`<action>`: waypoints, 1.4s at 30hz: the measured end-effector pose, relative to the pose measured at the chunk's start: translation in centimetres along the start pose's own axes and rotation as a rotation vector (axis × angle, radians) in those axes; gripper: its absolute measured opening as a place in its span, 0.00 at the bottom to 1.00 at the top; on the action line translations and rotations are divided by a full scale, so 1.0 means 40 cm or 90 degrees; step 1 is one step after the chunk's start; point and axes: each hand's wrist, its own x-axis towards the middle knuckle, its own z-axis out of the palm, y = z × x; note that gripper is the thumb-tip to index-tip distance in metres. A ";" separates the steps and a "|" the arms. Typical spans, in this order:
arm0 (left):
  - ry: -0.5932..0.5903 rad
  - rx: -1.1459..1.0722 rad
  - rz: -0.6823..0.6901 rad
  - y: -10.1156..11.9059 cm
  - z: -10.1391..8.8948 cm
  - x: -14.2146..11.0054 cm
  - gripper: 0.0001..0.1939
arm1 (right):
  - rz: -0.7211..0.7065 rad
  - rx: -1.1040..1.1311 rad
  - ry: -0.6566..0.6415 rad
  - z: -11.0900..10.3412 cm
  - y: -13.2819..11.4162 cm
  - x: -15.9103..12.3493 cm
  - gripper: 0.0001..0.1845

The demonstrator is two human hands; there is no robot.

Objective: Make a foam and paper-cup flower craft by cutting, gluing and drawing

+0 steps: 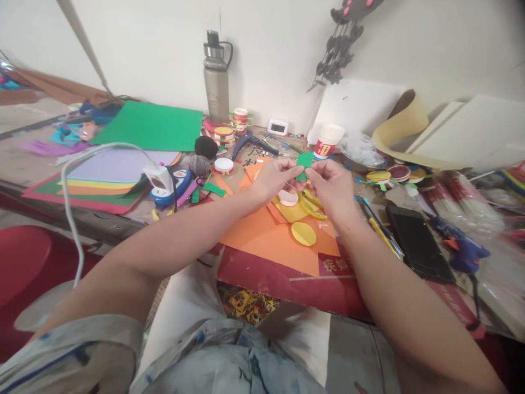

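Note:
Between my two hands, above the orange paper (262,236), is a small piece of green paper (304,159). My left hand (275,178) pinches its left side with thumb and fingers. On its right side, my right hand (333,183) grips it the same way. Just below the hands lie yellow-handled scissors (310,207), partly hidden by my right hand. A pale round disc (287,198) sits beside them, under my left fingers. Nearer to me, a yellow paper circle (304,234) rests on the orange sheet.
A large green sheet (151,126) and stacked coloured paper (118,169) lie left. A grey bottle (216,82) stands against the wall, with paper cups (327,141) at the back. A black phone (419,241), pens (381,227) and a blue glue gun (463,246) lie right.

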 end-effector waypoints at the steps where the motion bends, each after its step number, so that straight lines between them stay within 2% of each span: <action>1: 0.006 0.001 -0.002 0.001 0.000 -0.001 0.18 | -0.002 -0.001 0.001 0.001 -0.001 -0.001 0.07; 7: 0.002 -0.004 -0.020 0.012 -0.002 -0.004 0.17 | 0.053 0.034 -0.019 0.001 0.005 0.007 0.11; 10: 0.041 0.009 -0.017 0.018 -0.007 -0.003 0.13 | 0.071 0.055 -0.003 -0.002 0.013 0.017 0.13; 13: 0.076 0.031 -0.014 0.019 -0.013 0.002 0.13 | 0.071 0.060 0.005 -0.004 0.017 0.021 0.12; 17: 0.032 0.027 -0.012 0.012 -0.014 0.011 0.15 | 0.050 0.047 -0.031 -0.003 0.013 0.016 0.10; 21: -0.011 0.022 -0.009 0.006 -0.013 0.017 0.15 | 0.035 0.017 -0.024 0.000 0.018 0.012 0.10; 27: -0.005 0.018 0.004 0.007 -0.019 0.019 0.17 | 0.024 -0.005 -0.004 0.008 0.032 0.011 0.08; 35: 0.009 0.034 0.022 0.016 -0.020 0.016 0.20 | 0.014 0.009 -0.024 0.011 0.021 0.006 0.10; 39: 0.040 0.047 0.028 0.019 -0.017 0.018 0.16 | -0.003 -0.019 0.001 -0.014 0.014 0.023 0.08; 42: 0.071 0.048 0.030 0.020 -0.019 0.025 0.16 | -0.065 -0.155 0.051 -0.057 0.001 0.037 0.07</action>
